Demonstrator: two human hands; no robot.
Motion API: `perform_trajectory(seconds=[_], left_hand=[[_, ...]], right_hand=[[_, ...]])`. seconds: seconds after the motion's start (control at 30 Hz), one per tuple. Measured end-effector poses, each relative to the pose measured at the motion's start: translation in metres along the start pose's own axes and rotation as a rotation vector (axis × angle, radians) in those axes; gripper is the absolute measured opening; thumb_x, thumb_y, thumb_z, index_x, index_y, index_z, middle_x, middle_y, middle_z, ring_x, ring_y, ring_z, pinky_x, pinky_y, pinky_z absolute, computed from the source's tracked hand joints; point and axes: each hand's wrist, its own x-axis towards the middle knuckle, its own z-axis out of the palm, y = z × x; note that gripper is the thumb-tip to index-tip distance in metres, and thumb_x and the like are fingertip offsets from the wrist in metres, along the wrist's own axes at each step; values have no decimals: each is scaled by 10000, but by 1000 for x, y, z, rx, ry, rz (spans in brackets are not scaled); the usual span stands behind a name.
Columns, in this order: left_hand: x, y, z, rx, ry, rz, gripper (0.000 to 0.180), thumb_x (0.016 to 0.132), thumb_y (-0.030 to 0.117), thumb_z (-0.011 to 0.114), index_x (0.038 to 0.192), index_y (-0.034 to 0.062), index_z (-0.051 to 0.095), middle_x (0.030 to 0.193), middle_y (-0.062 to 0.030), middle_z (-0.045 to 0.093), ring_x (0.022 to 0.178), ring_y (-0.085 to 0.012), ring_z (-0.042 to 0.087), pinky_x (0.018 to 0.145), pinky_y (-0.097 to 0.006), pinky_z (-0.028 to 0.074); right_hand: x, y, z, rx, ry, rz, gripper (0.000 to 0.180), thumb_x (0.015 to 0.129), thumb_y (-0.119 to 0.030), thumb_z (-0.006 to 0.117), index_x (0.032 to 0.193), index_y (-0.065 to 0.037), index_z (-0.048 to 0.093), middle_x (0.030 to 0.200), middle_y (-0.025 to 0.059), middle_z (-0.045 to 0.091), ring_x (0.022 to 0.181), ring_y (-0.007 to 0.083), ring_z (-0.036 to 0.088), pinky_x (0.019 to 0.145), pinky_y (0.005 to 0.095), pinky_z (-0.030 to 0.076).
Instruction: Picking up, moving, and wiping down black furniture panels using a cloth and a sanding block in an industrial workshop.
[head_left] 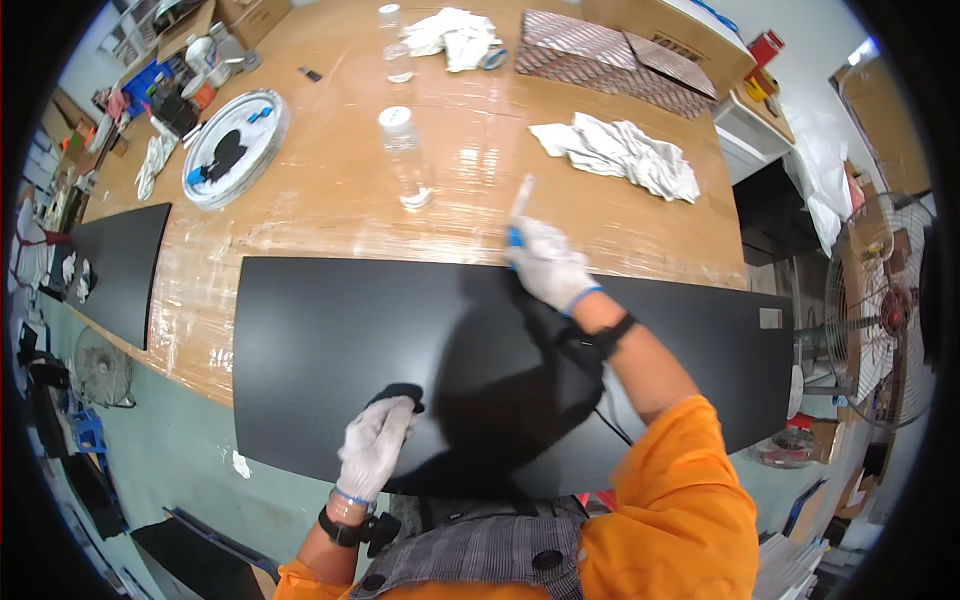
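Observation:
My right hand (552, 265), in a white knit glove, is closed round a slim tool with a blue part and a pale, flat end (523, 196). It is over the far edge of a long black panel (330, 350), and the pale end points away from me. My left hand (375, 440), gloved alike, is low over the panel's near left part with its fingers curled together. A dark patch lies at its fingertips, and whether that is shadow or a held thing is unclear. The shadow of my head and arms falls across the panel.
Beyond the panel stand two clear bottles (405, 160) (396, 62) and crumpled white cloths (625, 155) (450, 38). A white round lid (238, 150) with black paste is at the far left. Another black panel (115, 265) lies left. A standing fan (890, 310) is at right.

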Motion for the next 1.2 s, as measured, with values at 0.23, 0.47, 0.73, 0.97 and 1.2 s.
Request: perform_trajectory(seconds=[0.23,0.47,0.73,0.97,1.2], left_hand=[[42,0,38,-49,-128,-155,318,952,301,559,1027,-4,605,762,-68,631,588,-120,576,567,-245,498],[50,6,40,-112,-161,-190,286,942,288,548,972,8,597,686,-75,604,498,-130,555,465,-251,467],[57,-1,41,-55,-91,-238,270,929,300,553,907,33,583,628,-82,609,429,-161,564,404,-274,485],[53,-3,73,-45,98,-204,250,942,287,533,897,42,558,623,-62,585,415,-130,525,383,-249,456],[23,35,273,16,50,118,261,921,207,588,1081,1,590,785,-54,611,632,-88,563,584,-216,482]], right_hand=[[-30,63,-38,-94,37,-4,351,875,-215,508,1209,-107,514,1197,159,576,1166,333,518,968,441,420],[-86,176,-104,-193,72,342,438,867,-289,556,1270,-132,492,1251,169,562,1221,343,484,1005,445,395],[-60,131,-72,-95,-10,75,414,892,-279,515,1280,-143,468,1309,146,525,1248,330,457,1030,437,374],[-142,295,-163,-262,179,378,445,845,-261,590,1264,-138,503,1212,164,579,1191,330,502,993,426,406],[-139,324,-144,-182,271,-10,315,867,-209,530,1163,-103,519,1079,162,613,1076,349,556,930,434,435]])
